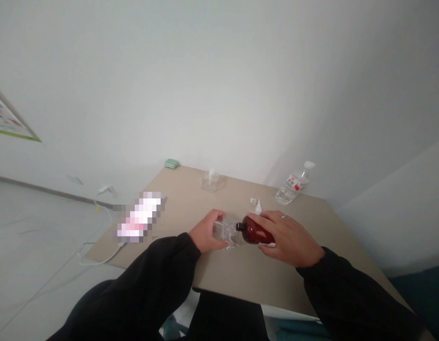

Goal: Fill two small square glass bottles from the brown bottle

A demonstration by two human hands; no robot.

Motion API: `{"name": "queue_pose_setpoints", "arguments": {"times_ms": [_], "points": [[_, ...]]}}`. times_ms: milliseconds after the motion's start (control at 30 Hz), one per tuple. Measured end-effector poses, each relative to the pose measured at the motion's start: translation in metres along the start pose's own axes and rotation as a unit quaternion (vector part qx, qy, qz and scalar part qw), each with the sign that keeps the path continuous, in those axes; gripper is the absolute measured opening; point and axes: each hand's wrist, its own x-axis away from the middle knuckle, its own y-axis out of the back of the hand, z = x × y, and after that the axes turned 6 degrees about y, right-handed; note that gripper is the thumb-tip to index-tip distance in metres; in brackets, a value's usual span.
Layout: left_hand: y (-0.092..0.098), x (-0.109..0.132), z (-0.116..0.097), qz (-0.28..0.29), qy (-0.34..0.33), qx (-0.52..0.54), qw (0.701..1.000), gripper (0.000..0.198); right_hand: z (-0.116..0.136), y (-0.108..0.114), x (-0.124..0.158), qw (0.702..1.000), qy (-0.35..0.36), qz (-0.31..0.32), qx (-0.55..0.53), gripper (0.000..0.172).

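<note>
My left hand grips a clear plastic cup from the side, near the middle of the beige table. My right hand is shut around a dark amber bottle. The bottle lies nearly horizontal, with its narrow black-tipped neck pointing left and reaching the cup's rim. Whether the bottle has a cap on, and what is inside the cup, is too unclear to tell. Part of the bottle's body is hidden by my fingers.
Behind my hands stand a clear cup holding something white, a small white dropper bottle and a clear plastic bottle with a white top. A green case sits at the far corner; a pixelated pink-and-white item lies at the left.
</note>
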Motion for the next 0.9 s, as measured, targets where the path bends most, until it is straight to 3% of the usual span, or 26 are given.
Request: {"name": "queue_pose_setpoints", "arguments": {"times_ms": [900], "points": [[-0.0002, 0.0003, -0.0013, -0.004, -0.012, 0.002, 1.000, 0.065, 0.0017, 0.0045, -0.0015, 1.000, 0.005, 0.003, -0.001, 0.069]]}}
